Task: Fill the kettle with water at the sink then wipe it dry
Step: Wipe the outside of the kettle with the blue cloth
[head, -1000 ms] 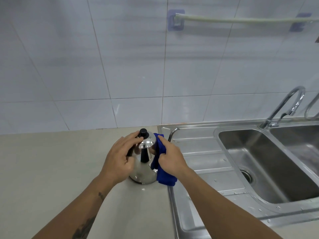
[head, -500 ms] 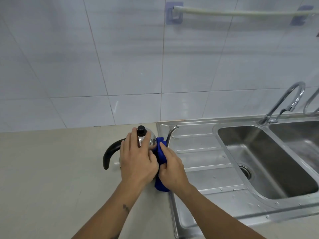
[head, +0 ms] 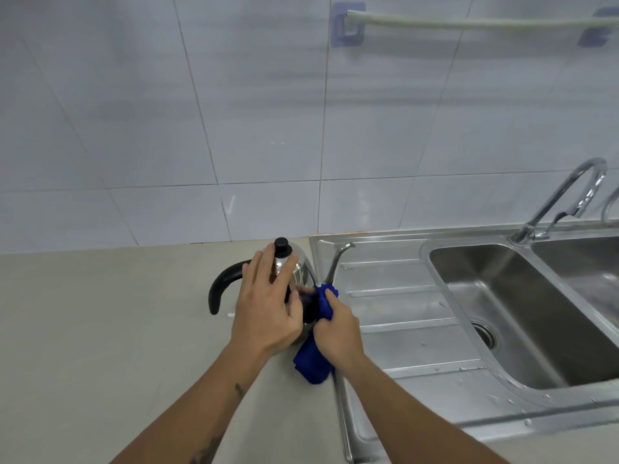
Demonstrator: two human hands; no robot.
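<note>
A shiny steel kettle (head: 299, 267) stands on the beige counter just left of the sink unit, its black handle (head: 222, 286) arching out to the left and its thin spout (head: 336, 262) pointing right over the drainboard. A black knob (head: 282, 246) tops the lid. My left hand (head: 269, 306) lies flat over the lid and the kettle's near side, holding it steady. My right hand (head: 338, 329) grips a blue cloth (head: 313, 361) and presses it against the kettle's right side below the spout. Most of the kettle's body is hidden behind both hands.
The steel sink unit has a ribbed drainboard (head: 402, 296) beside the kettle and a basin (head: 522, 316) with a drain further right. A curved tap (head: 569, 199) stands behind the basin. A tiled wall with a towel rail (head: 469, 23) rises at the back. Beige counter (head: 100, 329) extends left.
The kettle has turned, so its black handle now sticks out to the left. My left hand moved from the handle onto the lid, and my right hand shifted the cloth lower.
</note>
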